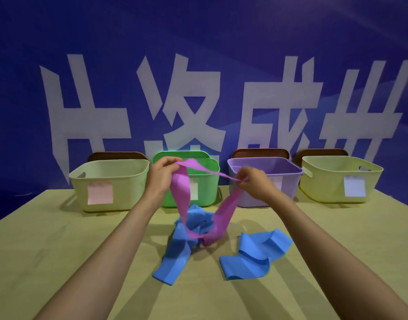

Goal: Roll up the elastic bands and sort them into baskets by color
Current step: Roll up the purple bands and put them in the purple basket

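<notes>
A purple elastic band [179,195] hangs in a loop above the table. My left hand [162,175] pinches one part of it and my right hand [253,182] pinches another, with a stretch pulled between them. The loop's bottom rests on a crumpled blue band [175,252] at the table's middle. A second blue band [256,252] lies folded to the right. Behind stand a pale yellow basket [110,179] with a pink label, a green basket [206,188], a purple basket [288,181] and another pale yellow basket [337,179] with a light blue label.
The four baskets line the far edge of the light wooden table [59,262], in front of a blue wall with large white characters. Brown lids [117,155] lean behind some of the baskets.
</notes>
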A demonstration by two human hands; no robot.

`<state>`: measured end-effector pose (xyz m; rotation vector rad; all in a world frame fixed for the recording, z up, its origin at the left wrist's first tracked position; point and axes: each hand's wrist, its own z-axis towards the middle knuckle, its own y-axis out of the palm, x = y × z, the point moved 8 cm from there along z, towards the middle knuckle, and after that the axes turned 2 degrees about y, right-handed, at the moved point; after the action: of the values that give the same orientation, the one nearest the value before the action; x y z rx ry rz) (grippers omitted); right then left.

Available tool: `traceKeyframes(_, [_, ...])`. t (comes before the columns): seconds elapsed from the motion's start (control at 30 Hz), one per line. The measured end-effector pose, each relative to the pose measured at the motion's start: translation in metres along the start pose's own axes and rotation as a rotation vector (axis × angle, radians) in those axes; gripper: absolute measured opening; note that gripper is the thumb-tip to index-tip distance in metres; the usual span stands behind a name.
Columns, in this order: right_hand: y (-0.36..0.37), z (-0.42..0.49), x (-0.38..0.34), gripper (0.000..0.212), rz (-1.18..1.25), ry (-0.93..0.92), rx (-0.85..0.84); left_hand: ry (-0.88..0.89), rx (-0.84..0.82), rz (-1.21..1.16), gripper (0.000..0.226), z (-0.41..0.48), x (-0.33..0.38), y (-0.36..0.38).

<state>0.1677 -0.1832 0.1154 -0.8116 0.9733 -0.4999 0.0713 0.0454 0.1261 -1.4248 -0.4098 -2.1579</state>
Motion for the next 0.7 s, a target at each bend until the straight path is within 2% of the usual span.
traceKeyframes(0.07, [0.008,-0.005,0.015,0.009,0.231,0.087,-0.073,-0.059,-0.058,0.063,0.028,-0.001,-0.008,0.003])
traceKeyframes(0.13, [0.024,-0.014,0.026,0.012,0.63,0.246,-0.235,-0.14,-0.12,0.12,0.023,-0.007,-0.017,0.006])
traceKeyframes(0.23, [0.039,-0.029,0.031,0.017,1.075,0.425,-0.448,-0.372,-0.195,-0.059,0.013,-0.018,-0.035,0.01])
traceKeyframes(0.33, [0.043,-0.03,0.028,0.017,1.336,0.489,-0.492,-0.529,-0.32,-0.187,0.012,-0.028,-0.043,0.02])
traceKeyframes(0.43, [0.047,-0.028,0.024,0.018,1.354,0.468,-0.512,-0.554,-0.348,-0.237,0.021,-0.029,-0.048,0.024])
traceKeyframes(0.53, [0.056,-0.027,0.027,0.039,1.298,0.482,-0.564,-0.607,-0.514,-0.292,0.026,-0.043,-0.045,0.037])
traceKeyframes(0.6, [0.058,-0.024,0.029,0.046,1.24,0.485,-0.535,-0.58,-0.569,-0.275,0.026,-0.046,-0.042,0.041])
traceKeyframes(0.7, [0.048,-0.02,0.03,0.037,1.062,0.463,-0.368,-0.525,-0.461,-0.428,0.027,-0.037,-0.039,0.039])
